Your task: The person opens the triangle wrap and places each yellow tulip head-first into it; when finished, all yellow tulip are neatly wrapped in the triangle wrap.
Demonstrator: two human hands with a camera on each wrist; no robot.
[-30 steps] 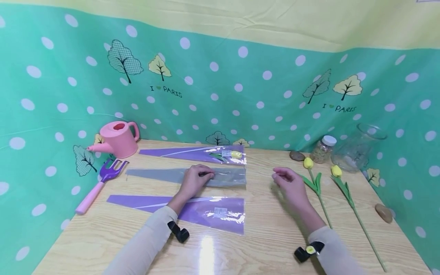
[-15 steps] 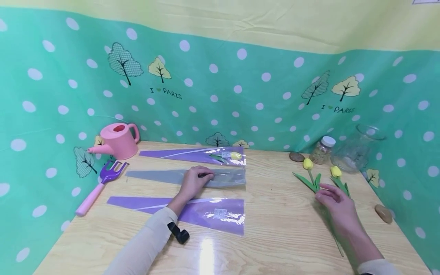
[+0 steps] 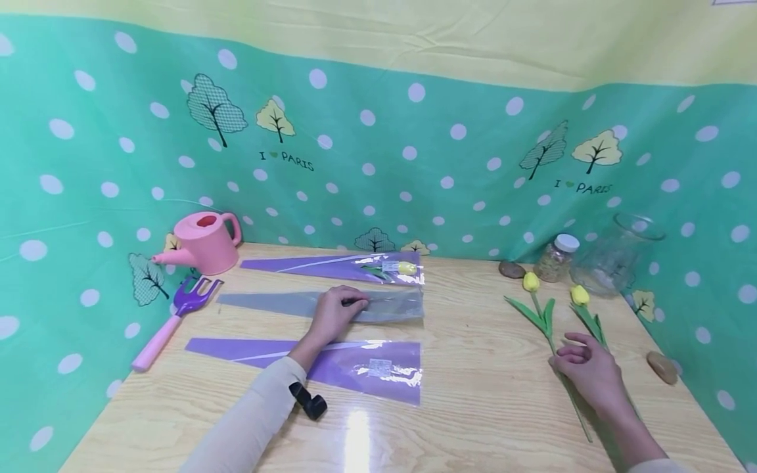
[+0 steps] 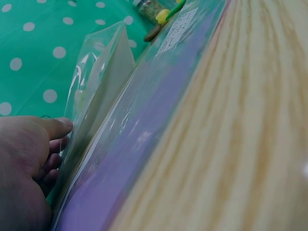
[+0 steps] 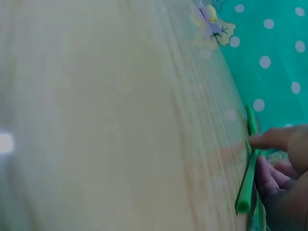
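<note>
My left hand [image 3: 334, 314] pinches the upper film of the grey flower sleeve [image 3: 390, 305], the middle of three tapered sleeves. In the left wrist view that clear film [image 4: 91, 77] stands lifted at its wide end, held by the thumb and fingers. At the right, my right hand [image 3: 591, 374] pinches the stem of the left yellow tulip [image 3: 531, 282], which lies on the table. Its green stem [image 5: 248, 185] runs between thumb and fingers in the right wrist view. A second yellow tulip [image 3: 579, 295] lies beside it, its stem partly hidden by the hand.
A purple sleeve [image 3: 284, 264] with a tulip inside lies behind; another purple sleeve [image 3: 384, 387] lies in front. At left are a pink watering can [image 3: 207, 243] and a hand fork [image 3: 189, 299]. A jar [image 3: 554, 258], a glass vase [image 3: 615, 256] and stones [image 3: 661, 366] stand or lie at right.
My right hand has moved right from beside the tulips to the left tulip, then down along its stem, and now pinches it. My left hand keeps its hold on the grey sleeve.
</note>
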